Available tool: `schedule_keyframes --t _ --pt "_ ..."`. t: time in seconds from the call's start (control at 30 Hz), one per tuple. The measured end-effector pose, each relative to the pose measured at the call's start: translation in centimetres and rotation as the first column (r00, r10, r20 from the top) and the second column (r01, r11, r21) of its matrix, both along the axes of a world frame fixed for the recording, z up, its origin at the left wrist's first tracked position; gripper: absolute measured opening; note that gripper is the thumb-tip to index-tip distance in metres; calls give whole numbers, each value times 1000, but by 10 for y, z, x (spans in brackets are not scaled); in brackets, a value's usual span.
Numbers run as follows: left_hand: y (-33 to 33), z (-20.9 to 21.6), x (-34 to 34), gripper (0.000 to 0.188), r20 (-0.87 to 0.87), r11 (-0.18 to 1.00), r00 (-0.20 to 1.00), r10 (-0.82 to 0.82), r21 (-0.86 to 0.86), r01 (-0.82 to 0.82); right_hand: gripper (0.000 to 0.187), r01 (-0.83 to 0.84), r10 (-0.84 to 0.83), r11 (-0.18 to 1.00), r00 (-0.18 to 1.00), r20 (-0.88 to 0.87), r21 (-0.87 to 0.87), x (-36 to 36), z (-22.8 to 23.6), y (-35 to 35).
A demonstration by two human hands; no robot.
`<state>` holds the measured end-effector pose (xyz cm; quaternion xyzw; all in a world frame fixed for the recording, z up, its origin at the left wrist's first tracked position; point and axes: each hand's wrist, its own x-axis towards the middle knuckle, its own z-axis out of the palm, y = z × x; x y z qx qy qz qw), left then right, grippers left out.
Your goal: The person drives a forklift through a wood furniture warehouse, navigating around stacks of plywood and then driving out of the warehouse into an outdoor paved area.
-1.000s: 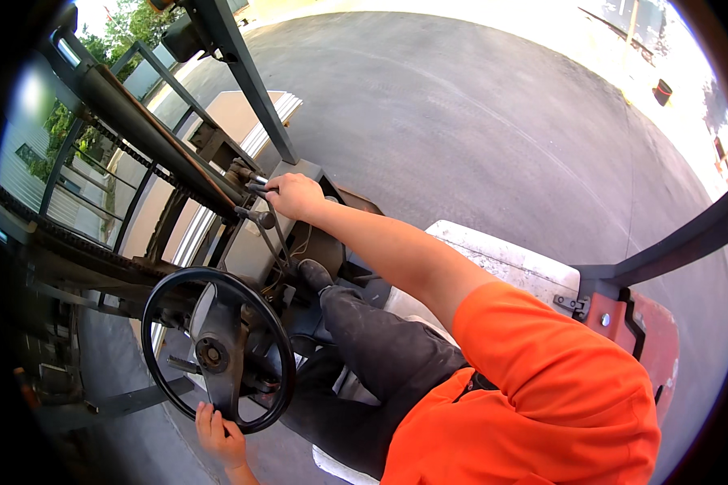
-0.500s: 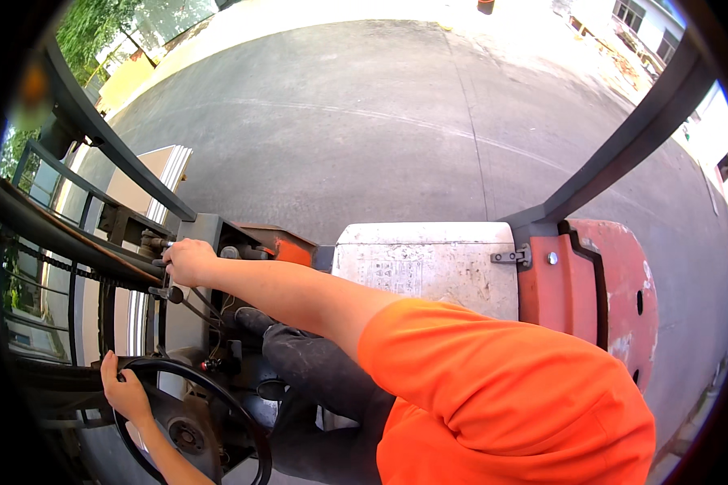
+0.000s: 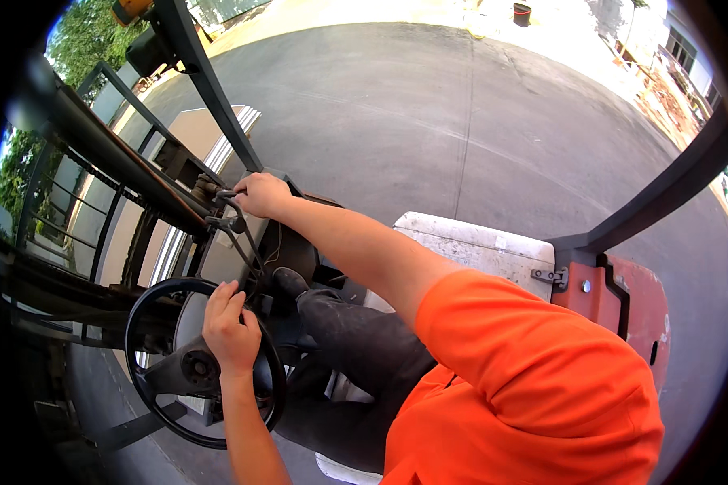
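I am seated in a forklift, with its black steering wheel (image 3: 140, 319) low on the left. My left hand (image 3: 232, 333) lies over the upper right of the wheel rim, fingers bent around it and partly hiding it. Stretched forward and left, my right arm crosses in front of me. At its end, my right hand (image 3: 263, 195) is closed on the knob of a control lever at the front panel. Another control lever (image 3: 236, 225) with a dark knob stands just beside it. The held lever's knob is mostly hidden by my fingers.
The dark mast (image 3: 97, 133) and pale stacked boards (image 3: 213, 133) are on the left. A white engine cover (image 3: 453, 240) and red counterweight (image 3: 637, 295) lie to the right, between grey posts. Grey pavement spreads beyond, with a dark bucket (image 3: 522, 14) far off.
My view has swung, so the forklift sits further right and lower. My left hand has moved from the wheel's upper left to its upper right. My right hand stays at the levers.
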<state>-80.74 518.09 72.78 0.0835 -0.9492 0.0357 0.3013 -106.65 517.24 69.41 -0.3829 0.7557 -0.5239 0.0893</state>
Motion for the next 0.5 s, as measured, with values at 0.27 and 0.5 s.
schedule_keyframes --t 0.27,0.5 --pt "-23 5 -1 24 -56 999 997 49 22 -48 32 -59 59 998 998 -20 28 5 0 -4" --pt "-37 19 -10 25 -69 986 984 166 11 -165 32 -57 57 998 998 -7 7 0 -12 -4"
